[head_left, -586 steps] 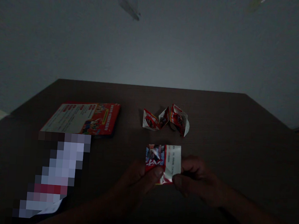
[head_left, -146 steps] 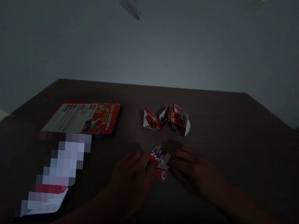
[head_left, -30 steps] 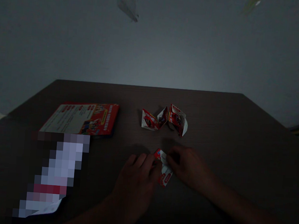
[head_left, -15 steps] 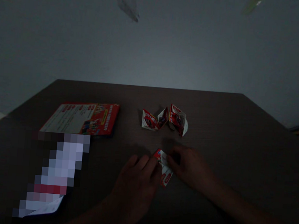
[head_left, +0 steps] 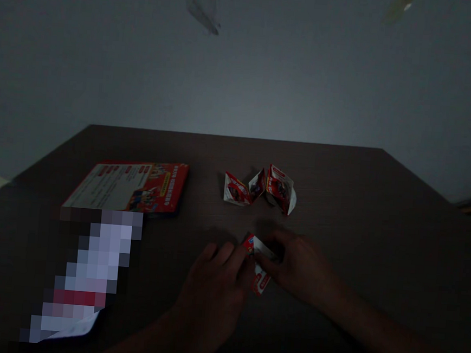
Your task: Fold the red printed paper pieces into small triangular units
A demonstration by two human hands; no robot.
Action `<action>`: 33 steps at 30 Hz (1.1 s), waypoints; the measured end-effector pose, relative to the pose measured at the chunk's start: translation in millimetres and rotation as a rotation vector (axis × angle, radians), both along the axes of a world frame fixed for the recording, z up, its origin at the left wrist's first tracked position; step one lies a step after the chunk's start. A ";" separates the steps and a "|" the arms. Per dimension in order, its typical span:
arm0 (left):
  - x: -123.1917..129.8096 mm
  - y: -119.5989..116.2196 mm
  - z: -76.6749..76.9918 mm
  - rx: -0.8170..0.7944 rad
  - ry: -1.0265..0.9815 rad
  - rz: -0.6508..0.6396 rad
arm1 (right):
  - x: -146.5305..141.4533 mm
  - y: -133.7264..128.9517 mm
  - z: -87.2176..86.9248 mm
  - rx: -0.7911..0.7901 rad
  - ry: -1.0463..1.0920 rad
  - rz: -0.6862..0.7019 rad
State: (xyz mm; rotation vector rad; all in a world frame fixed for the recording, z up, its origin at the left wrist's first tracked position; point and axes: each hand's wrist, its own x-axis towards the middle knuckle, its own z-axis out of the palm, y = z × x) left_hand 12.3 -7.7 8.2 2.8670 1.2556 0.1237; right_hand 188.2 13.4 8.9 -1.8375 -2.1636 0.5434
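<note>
A small printed paper, red and white, lies folded between my hands near the middle of the table. My left hand grips its left side, with the fingers bent over the edge. On the right side, my right hand pinches the paper, its thumb lying across the white face and its fingers behind a raised flap. The paper's lower left part is hidden under my left fingers. Just beyond my hands stand several folded paper pieces in the same red and white print, propped at angles close to one another.
At the left lies a red and white printed pack, flat on the dark table. Nearer me is a lit, pixelated device, seemingly a phone. A pale wall rises behind the table, and a clear plastic piece shows at the top.
My right thumb has slid left across the paper, and the flap at its upper right now stands raised against my right fingers. My left hand has stayed in place.
</note>
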 end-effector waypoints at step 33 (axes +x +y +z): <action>0.9 0.2 -0.1 -0.038 0.010 0.006 | 9.1 1.6 -2.4 -0.060 0.164 0.036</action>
